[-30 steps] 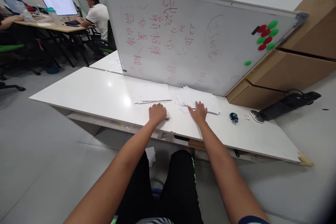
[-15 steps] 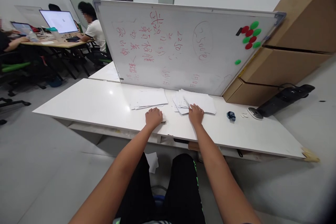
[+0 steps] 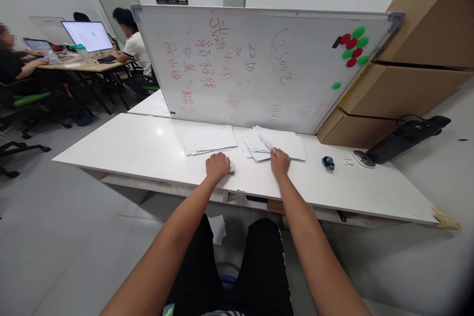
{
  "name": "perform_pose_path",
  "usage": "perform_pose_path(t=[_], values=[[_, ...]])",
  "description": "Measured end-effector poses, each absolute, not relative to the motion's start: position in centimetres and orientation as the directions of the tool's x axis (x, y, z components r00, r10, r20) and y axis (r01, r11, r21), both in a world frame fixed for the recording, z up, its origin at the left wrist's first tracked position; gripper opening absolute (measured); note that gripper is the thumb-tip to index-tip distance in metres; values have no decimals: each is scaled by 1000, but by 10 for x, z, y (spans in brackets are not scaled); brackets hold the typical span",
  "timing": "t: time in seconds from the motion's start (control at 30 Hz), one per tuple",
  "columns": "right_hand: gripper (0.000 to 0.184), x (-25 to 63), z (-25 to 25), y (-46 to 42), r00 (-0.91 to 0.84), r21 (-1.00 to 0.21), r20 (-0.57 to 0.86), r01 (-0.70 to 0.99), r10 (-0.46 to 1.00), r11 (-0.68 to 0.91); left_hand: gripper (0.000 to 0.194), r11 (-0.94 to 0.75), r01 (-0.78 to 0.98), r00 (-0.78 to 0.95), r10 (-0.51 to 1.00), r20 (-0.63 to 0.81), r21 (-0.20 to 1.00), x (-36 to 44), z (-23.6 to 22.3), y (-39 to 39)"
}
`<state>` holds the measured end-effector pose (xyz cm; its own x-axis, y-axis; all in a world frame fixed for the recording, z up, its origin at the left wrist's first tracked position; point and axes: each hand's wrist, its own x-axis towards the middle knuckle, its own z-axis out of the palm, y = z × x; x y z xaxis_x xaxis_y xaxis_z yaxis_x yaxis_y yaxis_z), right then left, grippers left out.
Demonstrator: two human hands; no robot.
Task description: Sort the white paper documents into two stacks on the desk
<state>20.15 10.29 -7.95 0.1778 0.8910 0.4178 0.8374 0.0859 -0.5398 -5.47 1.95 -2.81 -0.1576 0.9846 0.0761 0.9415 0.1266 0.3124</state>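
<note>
My left hand [image 3: 217,165] rests closed on the white table [image 3: 140,145], over a small grey thing [image 3: 231,170] that shows at its right edge. My right hand [image 3: 280,162] lies at the near edge of a loose pile of white paper slips [image 3: 287,144], its fingers curled and pinching the corner of one slip. A neater stack of white sheets [image 3: 211,138] lies just beyond my left hand.
A whiteboard [image 3: 259,64] with red writing and red and green magnets leans behind the papers. Cardboard boxes [image 3: 418,69] stand at the right. A small dark blue object [image 3: 328,162] and a black device [image 3: 403,137] lie to the right. People sit at a desk far left.
My right hand's fingers went from spread flat on the slips to curled, lifting one slip's corner. The view has tilted up a little. My left hand stays put.
</note>
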Motion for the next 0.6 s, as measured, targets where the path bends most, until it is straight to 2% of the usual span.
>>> perform_pose_path(t=[0.23,0.6], values=[[33,199,-83,106,132,-486,465,865,875,128,36,131,943,-163,983,82,307,-54,-27,20],[29,201,-86,110,134,-471,417,878,899,88,36,136,937,-167,983,74,321,-54,-26,19]])
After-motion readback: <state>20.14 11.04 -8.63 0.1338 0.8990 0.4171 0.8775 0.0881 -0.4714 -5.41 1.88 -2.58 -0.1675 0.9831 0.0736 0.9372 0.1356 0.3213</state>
